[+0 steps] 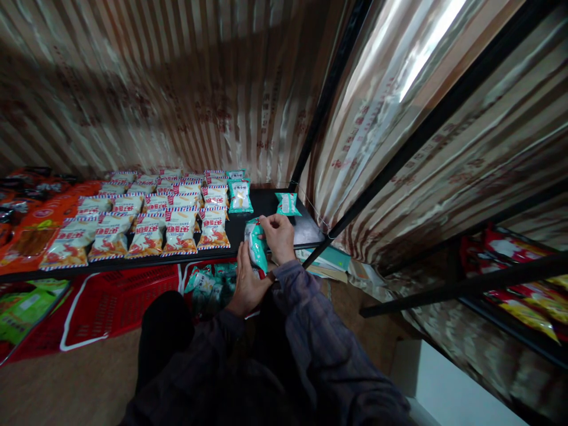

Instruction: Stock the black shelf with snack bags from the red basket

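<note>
Between my two hands, over the front edge of the black shelf (266,201), is a teal and white snack bag (256,245). My left hand (248,281) is closed around its lower left side. The fingers of my right hand (279,234) pinch its upper right edge. Just beyond, an upright teal bag (240,196) stands at the end of the rows, with another behind it. One more teal bag (288,204) lies by itself near the shelf's right corner. Below my left hand, several teal bags (210,287) lie in a red basket, partly hidden by my arm.
Rows of white and orange snack bags (148,234) fill the shelf to the left, beside orange packets (35,222). A black rack post (377,171) slants close on the right. A red basket (119,302) sits below, and a white box (457,384) at lower right.
</note>
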Demonstrator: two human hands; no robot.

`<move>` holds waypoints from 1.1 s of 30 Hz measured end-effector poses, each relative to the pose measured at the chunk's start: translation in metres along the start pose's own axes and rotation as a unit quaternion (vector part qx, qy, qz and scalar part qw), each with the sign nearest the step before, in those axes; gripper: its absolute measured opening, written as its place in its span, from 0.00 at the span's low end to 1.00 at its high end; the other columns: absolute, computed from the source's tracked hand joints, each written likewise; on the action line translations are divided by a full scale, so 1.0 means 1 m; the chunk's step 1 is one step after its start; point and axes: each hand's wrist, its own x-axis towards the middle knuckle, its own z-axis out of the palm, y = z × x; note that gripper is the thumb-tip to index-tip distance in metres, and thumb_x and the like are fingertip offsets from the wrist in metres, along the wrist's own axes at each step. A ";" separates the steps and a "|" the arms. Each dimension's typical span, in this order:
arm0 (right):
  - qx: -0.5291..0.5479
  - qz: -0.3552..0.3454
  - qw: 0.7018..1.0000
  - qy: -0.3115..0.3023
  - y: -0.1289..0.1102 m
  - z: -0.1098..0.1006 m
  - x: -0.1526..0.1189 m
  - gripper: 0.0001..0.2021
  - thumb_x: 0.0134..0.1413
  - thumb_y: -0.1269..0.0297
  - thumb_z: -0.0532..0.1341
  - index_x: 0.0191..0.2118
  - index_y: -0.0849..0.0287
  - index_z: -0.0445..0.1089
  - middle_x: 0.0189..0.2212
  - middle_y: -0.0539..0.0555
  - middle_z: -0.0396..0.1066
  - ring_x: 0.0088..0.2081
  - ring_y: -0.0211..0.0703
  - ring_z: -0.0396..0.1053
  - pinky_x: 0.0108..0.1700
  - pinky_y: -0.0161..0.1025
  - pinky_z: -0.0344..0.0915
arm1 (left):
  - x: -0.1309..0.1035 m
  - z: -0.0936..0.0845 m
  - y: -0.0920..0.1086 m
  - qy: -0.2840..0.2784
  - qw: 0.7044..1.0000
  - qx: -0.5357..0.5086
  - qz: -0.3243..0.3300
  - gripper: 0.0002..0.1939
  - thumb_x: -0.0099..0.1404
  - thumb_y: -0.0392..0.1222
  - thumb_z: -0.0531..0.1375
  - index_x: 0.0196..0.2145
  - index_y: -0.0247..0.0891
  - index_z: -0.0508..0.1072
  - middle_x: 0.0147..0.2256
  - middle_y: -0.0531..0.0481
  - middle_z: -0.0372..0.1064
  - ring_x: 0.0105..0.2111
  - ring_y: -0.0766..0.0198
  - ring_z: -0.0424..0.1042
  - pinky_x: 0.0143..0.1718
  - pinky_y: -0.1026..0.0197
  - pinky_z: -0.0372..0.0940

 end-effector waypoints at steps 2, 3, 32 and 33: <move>-0.049 -0.026 0.998 -0.007 0.000 -0.001 0.002 0.14 0.46 0.53 0.60 0.21 0.58 0.65 0.26 0.51 0.69 0.21 0.35 0.63 0.23 0.34 0.62 | -0.002 -0.004 0.000 -0.023 0.998 -0.052 -0.016 0.44 0.51 0.44 0.64 0.62 0.34 0.50 0.64 0.36 0.43 0.64 0.50 0.43 0.63 0.49 0.42; -0.071 -0.039 0.997 -0.012 0.000 -0.002 0.004 0.13 0.46 0.54 0.60 0.20 0.58 0.66 0.28 0.51 0.71 0.22 0.36 0.64 0.25 0.34 0.62 | -0.003 -0.007 0.000 -0.041 0.995 -0.092 -0.027 0.41 0.53 0.43 0.63 0.61 0.35 0.52 0.63 0.37 0.47 0.63 0.51 0.46 0.63 0.51 0.43; 0.011 0.023 0.970 -0.244 0.021 -0.001 0.031 0.11 0.34 0.57 0.68 0.22 0.59 0.73 0.17 0.46 0.69 0.20 0.32 0.61 0.22 0.29 0.56 | -0.014 -0.040 -0.010 0.044 0.936 -0.280 -0.209 0.15 0.54 0.42 0.60 0.41 0.38 0.74 0.39 0.40 0.75 0.54 0.46 0.64 0.51 0.50 0.62; 0.004 0.019 0.973 -0.231 0.022 0.001 0.031 0.11 0.34 0.57 0.68 0.22 0.59 0.74 0.17 0.46 0.70 0.20 0.33 0.62 0.22 0.29 0.57 | -0.015 -0.040 -0.011 0.047 0.934 -0.289 -0.204 0.16 0.54 0.42 0.60 0.42 0.38 0.74 0.39 0.40 0.75 0.53 0.46 0.65 0.51 0.50 0.63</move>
